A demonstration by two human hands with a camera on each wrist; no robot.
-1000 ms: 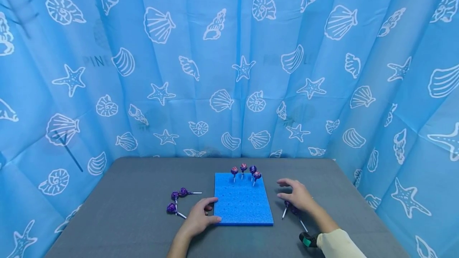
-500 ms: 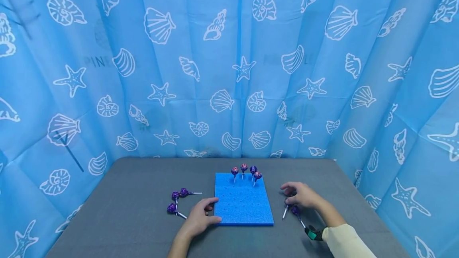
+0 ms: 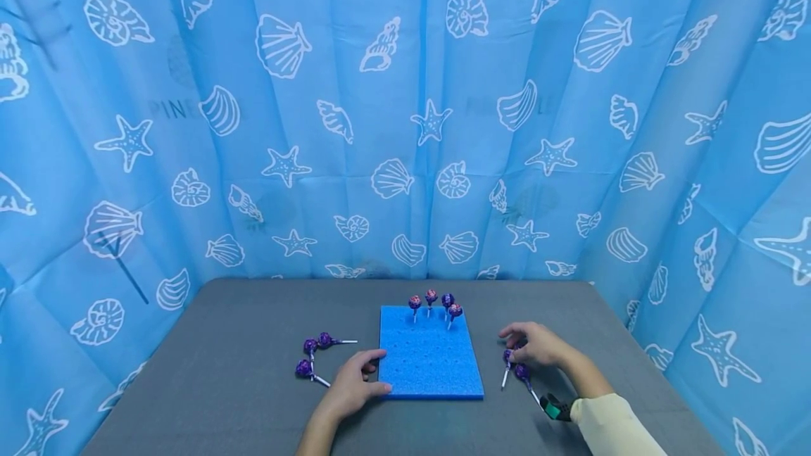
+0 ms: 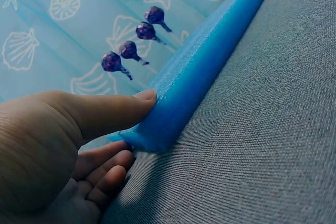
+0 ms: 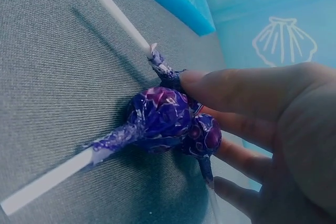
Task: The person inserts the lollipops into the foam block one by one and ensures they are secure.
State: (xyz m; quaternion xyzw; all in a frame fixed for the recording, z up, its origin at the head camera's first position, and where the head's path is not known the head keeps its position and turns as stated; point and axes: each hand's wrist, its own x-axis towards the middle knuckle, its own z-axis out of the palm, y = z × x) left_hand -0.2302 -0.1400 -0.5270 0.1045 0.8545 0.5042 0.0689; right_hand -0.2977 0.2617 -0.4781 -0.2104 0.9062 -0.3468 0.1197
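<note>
My left hand (image 3: 348, 387) holds the left edge of a blue foam board (image 3: 431, 364), thumb on its top edge and fingers at its side, as the left wrist view shows. Several purple-wrapped lollipops (image 3: 415, 302) stand stick-down near the board's far edge. To the right of the board, my right hand (image 3: 538, 345) pinches a lollipop (image 5: 170, 78) near its head, thumb in front and fingers partly hidden behind. Its white stick points toward the board. Against that lollipop sit a second lollipop (image 5: 160, 121) and a third lollipop (image 5: 207, 134), close to my fingers.
Three more lollipops (image 3: 303, 368) lie on the grey table (image 3: 253, 400) left of the board, beside my left hand. Small holes dot the board's surface. A blue curtain (image 3: 405, 125) with white shell prints hangs behind and around the table.
My right hand has moved slightly right and closed in on the lollipop; the stick there has shifted a little. My left hand and the board have stayed put.
</note>
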